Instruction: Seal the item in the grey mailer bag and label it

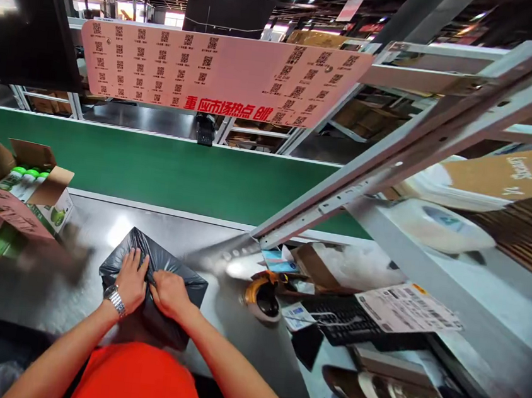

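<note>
A black plastic mailer bag [170,275] lies on the steel worktop [101,232] in front of me. My left hand [131,281], with a metal watch on the wrist, lies on the bag's left part with fingers flat and slightly spread. My right hand [168,293] rests on the bag's middle, fingers curled and pinching the black film. Both hands touch near the bag's centre.
An open cardboard box [14,191] with green-capped bottles sits at the left. A green conveyor belt [178,171] runs behind the worktop. A tape dispenser [260,293], keyboard [343,318], printed labels [407,305] and tape rolls [383,395] crowd the right. A pink code sheet [222,74] hangs overhead.
</note>
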A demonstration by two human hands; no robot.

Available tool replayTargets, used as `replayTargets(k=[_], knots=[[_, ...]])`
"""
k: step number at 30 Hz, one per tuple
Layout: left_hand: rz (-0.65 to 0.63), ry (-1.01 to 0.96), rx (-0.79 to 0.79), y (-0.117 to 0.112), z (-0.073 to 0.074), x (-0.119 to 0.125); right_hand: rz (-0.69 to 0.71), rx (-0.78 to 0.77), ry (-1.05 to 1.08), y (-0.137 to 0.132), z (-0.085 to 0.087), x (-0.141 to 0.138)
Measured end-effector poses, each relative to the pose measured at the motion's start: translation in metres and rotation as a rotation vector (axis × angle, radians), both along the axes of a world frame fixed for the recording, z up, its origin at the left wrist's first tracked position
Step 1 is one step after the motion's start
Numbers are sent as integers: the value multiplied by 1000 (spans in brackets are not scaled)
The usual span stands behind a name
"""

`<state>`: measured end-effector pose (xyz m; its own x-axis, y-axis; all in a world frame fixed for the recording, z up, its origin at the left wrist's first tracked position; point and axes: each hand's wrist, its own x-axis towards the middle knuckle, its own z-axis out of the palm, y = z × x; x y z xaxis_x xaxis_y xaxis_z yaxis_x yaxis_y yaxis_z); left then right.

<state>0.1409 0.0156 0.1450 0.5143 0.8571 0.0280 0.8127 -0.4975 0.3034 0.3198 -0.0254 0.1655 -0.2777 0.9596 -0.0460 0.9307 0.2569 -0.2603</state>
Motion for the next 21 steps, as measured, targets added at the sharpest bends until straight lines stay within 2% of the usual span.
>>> replayTargets(k=[3, 6, 11, 14, 16, 19, 21], knots=[[-63, -23, -38, -9, 2, -3, -14, 12, 73, -1, -5, 1], [-90, -34, -63, -16, 2, -5, -86, 12, 214, -1, -10, 3], [17, -104, -31, -24, -13, 3, -230, 15, 607, 1, -14, 5], [125, -146, 27, -27, -23, 14, -224, -51, 810, 8, -14, 6], [211, -161, 75, -29, -26, 23, -183, -149, 1029, 14, -14, 10], [295, -135, 118, -32, -24, 33, -160, -243, 1412, 16, -15, 36], [307, -111, 137, -34, -21, 36, -251, -118, 1500, 7, -22, 73]])
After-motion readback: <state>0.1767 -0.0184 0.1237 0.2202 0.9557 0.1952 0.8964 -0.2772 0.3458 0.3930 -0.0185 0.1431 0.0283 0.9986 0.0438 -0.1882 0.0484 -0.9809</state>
